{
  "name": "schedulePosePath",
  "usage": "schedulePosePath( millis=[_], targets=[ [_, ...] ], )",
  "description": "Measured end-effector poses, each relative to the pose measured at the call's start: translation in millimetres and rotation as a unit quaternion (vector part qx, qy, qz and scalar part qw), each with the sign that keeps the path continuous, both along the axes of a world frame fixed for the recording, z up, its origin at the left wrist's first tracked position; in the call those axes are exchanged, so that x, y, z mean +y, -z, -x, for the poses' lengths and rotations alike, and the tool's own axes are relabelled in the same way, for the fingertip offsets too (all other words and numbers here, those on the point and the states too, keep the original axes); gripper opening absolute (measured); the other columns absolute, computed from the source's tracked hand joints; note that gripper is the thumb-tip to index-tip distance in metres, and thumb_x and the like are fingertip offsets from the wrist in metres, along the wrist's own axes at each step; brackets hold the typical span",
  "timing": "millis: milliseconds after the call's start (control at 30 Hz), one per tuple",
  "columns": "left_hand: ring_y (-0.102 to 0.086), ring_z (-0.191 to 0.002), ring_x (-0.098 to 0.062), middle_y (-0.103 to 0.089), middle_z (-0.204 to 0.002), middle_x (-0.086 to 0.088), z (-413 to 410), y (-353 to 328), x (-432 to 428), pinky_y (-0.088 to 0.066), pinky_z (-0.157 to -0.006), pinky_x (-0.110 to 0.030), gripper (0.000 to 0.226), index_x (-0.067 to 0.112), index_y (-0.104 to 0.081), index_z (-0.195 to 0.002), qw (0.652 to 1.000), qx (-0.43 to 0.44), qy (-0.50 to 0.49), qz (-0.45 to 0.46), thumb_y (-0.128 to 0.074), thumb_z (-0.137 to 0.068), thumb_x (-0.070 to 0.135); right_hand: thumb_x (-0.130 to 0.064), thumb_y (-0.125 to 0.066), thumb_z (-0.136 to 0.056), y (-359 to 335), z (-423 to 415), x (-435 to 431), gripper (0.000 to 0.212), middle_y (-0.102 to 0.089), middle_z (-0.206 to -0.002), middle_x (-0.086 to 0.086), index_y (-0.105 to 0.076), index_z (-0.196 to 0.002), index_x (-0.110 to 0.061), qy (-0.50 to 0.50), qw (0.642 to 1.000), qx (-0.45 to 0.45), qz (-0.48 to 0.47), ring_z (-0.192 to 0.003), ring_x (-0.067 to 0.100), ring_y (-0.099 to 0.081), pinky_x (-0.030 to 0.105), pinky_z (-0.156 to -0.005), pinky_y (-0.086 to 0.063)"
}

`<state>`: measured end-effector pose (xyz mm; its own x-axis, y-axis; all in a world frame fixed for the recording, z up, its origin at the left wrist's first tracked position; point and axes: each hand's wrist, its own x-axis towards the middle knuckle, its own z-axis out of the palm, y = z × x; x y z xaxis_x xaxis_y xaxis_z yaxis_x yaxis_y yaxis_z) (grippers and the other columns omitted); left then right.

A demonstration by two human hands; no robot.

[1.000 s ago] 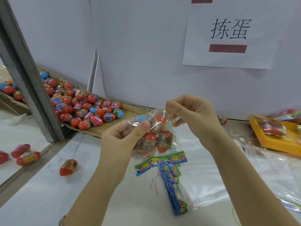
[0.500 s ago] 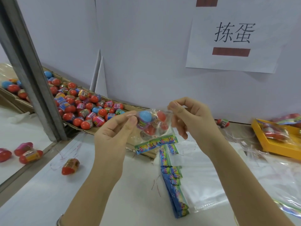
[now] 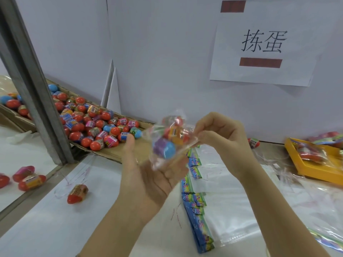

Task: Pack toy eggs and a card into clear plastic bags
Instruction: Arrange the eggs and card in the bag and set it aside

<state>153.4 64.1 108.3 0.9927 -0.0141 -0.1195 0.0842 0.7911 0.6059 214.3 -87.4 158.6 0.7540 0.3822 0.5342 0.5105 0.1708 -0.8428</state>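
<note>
White table carries all items. Cardboard tray, far left, holds the loose eggs. Yellow tray, far right, holds filled packs. Cards lie in an overlapping row between my forearms. My left hand is palm up, fingers relaxed, supporting the bag from beneath, above the table. My right hand pinches the bag's right edge. Several eggs sit inside the bag, a blue egg lowest. One stray egg lies on the table, left of my arm.

White table with a stray red egg, overlapping blue cards, clear bags, a yellow tray.
</note>
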Motion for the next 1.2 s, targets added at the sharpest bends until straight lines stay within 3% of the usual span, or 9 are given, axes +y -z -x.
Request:
schedulePosePath(
  millis=[133, 200, 267, 367, 500, 633, 800, 933, 1200],
  targets=[
    [-0.073, -0.074, -0.016, -0.077, -0.086, -0.004, -3, -4, 6, -0.058, -0.058, -0.026, 0.024, 0.018, -0.080, -0.077, 0.977, -0.057, -0.181, -0.093, -0.068, -0.069, 0.038, -0.009, -0.061, -0.071, 3, -3, -4, 0.013, -0.071, -0.071, 0.001, -0.068, -0.077, -0.019, 0.035, 0.989, -0.028, 0.139, -0.065, 0.015, -0.065, 0.032, -0.064, -0.055],
    [-0.073, -0.071, -0.014, -0.076, -0.081, -0.003, -4, -4, 9, -0.056, -0.055, -0.023, 0.015, 0.019, -0.079, -0.069, 0.967, -0.072, -0.202, -0.138, -0.070, -0.068, 0.030, -0.029, -0.069, -0.072, 5, -6, -3, 0.022, -0.072, -0.081, -0.002, -0.064, -0.093, -0.030, 0.051, 0.981, 0.009, 0.186, -0.073, 0.018, -0.068, 0.035, -0.064, -0.057],
    [-0.073, -0.070, -0.014, -0.077, -0.081, -0.004, -2, -6, 9, -0.056, -0.055, -0.023, 0.015, 0.019, -0.079, -0.070, 0.961, -0.079, -0.199, -0.176, -0.069, -0.068, 0.030, -0.045, -0.072, -0.071, 6, -8, 0, 0.039, -0.072, -0.090, -0.009, -0.058, -0.106, -0.038, 0.024, 0.975, 0.075, 0.209, -0.078, 0.013, -0.070, 0.026, -0.059, -0.055],
    [-0.073, -0.072, -0.015, -0.077, -0.082, -0.006, -2, -4, 8, -0.056, -0.056, -0.023, 0.017, 0.018, -0.080, -0.072, 0.947, -0.088, -0.205, -0.231, -0.071, -0.067, 0.031, -0.053, -0.075, -0.070, 9, -4, 10, 0.030, -0.073, -0.083, -0.012, -0.070, -0.092, -0.033, -0.012, 0.975, 0.104, 0.195, -0.066, 0.001, -0.066, 0.013, -0.054, -0.046],
    [-0.074, -0.079, -0.017, -0.077, -0.086, -0.005, -2, -5, 9, -0.057, -0.060, -0.023, 0.020, 0.021, -0.080, -0.074, 0.942, -0.096, -0.214, -0.240, -0.072, -0.063, 0.036, -0.042, -0.071, -0.069, 13, 0, 18, 0.016, -0.070, -0.070, -0.008, -0.076, -0.074, -0.027, -0.015, 0.982, 0.138, 0.130, -0.058, 0.004, -0.063, 0.017, -0.049, -0.049],
    [-0.073, -0.067, -0.011, -0.076, -0.076, 0.001, -1, -8, 6, -0.055, -0.052, -0.022, 0.015, 0.024, -0.079, -0.068, 0.957, -0.091, -0.186, -0.203, -0.066, -0.067, 0.032, -0.030, -0.070, -0.080, 16, 0, 22, 0.012, -0.070, -0.068, -0.005, -0.074, -0.079, -0.019, 0.012, 0.982, 0.174, 0.074, -0.054, 0.010, -0.064, 0.026, -0.051, -0.056],
    [-0.073, -0.074, -0.012, -0.077, -0.085, -0.001, -2, -8, 7, -0.056, -0.054, -0.022, 0.019, 0.022, -0.080, -0.077, 0.956, -0.085, -0.196, -0.202, -0.071, -0.064, 0.032, -0.039, -0.068, -0.078, 17, -2, 23, 0.021, -0.070, -0.070, -0.004, -0.074, -0.085, -0.020, 0.020, 0.978, 0.181, 0.099, -0.059, 0.014, -0.063, 0.040, -0.065, -0.055],
    [-0.073, -0.070, -0.012, -0.077, -0.083, -0.001, -2, -7, 7, -0.055, -0.053, -0.022, 0.015, 0.022, -0.081, -0.076, 0.955, -0.074, -0.200, -0.208, -0.068, -0.069, 0.029, -0.042, -0.072, -0.064, 17, -1, 24, 0.023, -0.071, -0.072, -0.003, -0.077, -0.076, -0.024, 0.004, 0.981, 0.177, 0.075, -0.061, 0.011, -0.065, 0.027, -0.054, -0.056],
    [-0.072, -0.069, -0.015, -0.076, -0.081, -0.005, -1, -6, 7, -0.057, -0.054, -0.025, 0.016, 0.022, -0.080, -0.073, 0.947, -0.059, -0.210, -0.237, -0.068, -0.070, 0.032, -0.048, -0.073, -0.062, 17, -4, 20, 0.027, -0.070, -0.068, -0.009, -0.076, -0.078, -0.026, -0.008, 0.981, 0.164, 0.103, -0.057, 0.007, -0.064, 0.022, -0.050, -0.052]
  ],
)
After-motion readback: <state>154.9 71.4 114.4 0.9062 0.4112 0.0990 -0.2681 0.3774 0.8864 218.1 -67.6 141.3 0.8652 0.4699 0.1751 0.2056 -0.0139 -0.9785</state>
